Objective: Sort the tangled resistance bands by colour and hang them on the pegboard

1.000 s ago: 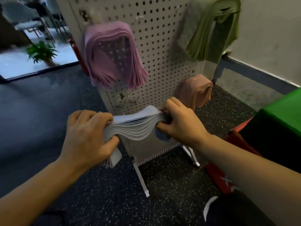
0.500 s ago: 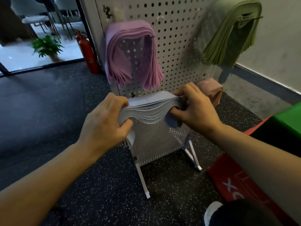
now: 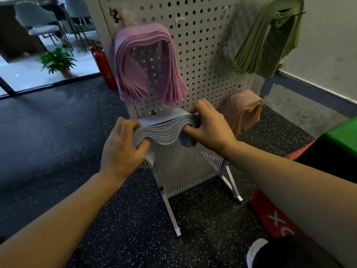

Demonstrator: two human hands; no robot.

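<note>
A white pegboard (image 3: pixel 195 55) stands on the speckled black floor (image 3: pixel 125 219) and carries three bundles: purple bands (image 3: pixel 148 64) upper left, green bands (image 3: pixel 268 35) upper right, pink bands (image 3: pixel 244 111) lower right. In front of the board, below the purple bundle, a stack of pale grey-blue bands (image 3: pixel 164 128) sags between two hands; the left hand (image 3: pixel 121 149) grips one end, the right hand (image 3: pixel 209 126) pinches the other. Behind stand a red fire extinguisher (image 3: pixel 102 64), a potted plant (image 3: pixel 58 61) and chairs (image 3: pixel 40 22).
</note>
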